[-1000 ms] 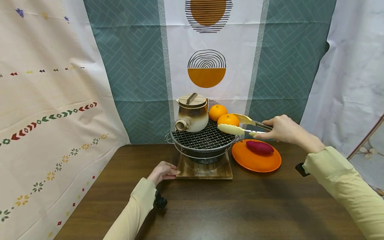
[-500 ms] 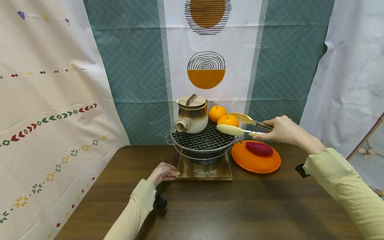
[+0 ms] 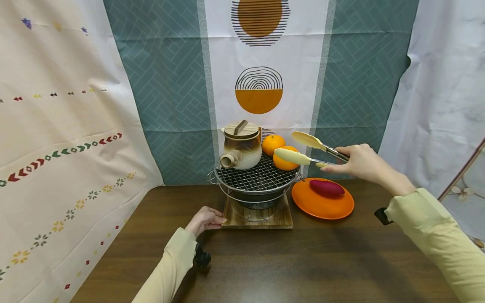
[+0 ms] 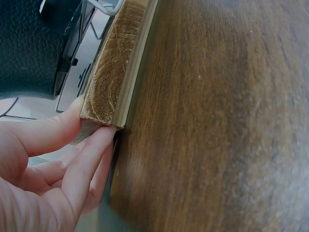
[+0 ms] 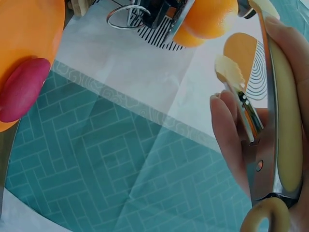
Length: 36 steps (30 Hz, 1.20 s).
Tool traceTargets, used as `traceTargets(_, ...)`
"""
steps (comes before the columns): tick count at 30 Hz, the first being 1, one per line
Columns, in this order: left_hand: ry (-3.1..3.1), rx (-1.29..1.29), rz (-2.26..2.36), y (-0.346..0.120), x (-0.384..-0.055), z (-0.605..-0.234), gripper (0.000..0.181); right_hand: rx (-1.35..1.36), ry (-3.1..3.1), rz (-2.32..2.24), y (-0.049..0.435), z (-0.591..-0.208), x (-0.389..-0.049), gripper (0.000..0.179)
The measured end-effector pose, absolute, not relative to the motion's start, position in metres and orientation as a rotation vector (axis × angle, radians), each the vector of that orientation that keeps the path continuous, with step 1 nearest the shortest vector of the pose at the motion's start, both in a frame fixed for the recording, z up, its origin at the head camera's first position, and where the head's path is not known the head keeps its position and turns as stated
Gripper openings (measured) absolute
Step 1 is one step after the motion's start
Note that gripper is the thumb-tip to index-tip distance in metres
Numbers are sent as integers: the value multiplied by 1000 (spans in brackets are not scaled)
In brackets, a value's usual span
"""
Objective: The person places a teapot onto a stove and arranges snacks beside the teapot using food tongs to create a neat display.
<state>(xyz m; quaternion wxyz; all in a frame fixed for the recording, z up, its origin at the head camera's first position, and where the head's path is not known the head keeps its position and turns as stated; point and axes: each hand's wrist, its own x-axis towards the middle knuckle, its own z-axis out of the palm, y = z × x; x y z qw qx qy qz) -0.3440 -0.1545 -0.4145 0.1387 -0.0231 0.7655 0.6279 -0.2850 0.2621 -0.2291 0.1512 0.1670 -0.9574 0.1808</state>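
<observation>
My right hand (image 3: 360, 162) grips a pair of tongs (image 3: 293, 156) with pale yellow tips, which stand spread apart. The near tip overlaps the front orange (image 3: 285, 163) in the head view; the far tip is up and to its right, apart from it. That orange lies at the right edge of a round wire-mesh grill (image 3: 257, 176), with a second orange (image 3: 273, 144) behind it. At the lower left, my left hand (image 3: 206, 219) pinches the front left corner of the wooden board (image 4: 113, 63) beneath the grill, thumb on top and fingers against its underside edge.
A brown and cream teapot (image 3: 247, 153) with a wooden lid stands on the grill's back left. Right of the grill, an orange plate (image 3: 314, 206) bears a purple sweet potato (image 3: 326, 187). Patterned cloths hang behind the brown table (image 3: 265, 265) and at its sides.
The tongs have risen slightly, and their far tip has come up off the front orange, which stays on the grill. My left hand keeps its hold on the board.
</observation>
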Motion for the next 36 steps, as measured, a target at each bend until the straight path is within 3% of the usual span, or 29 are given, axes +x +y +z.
traceTargets(4,2215,-65,1813,-155,-344,-415,33,490,-2639,525,264,-230,-285,50)
traceTargets(9,2215,-73,1809,-155,-345,-414,33,448,-2564,505,267,-230,-285,41)
traceTargets(36,2186,-49,1829,-157,-346,-415,34,329,-2476,447,299,-238,-283,41)
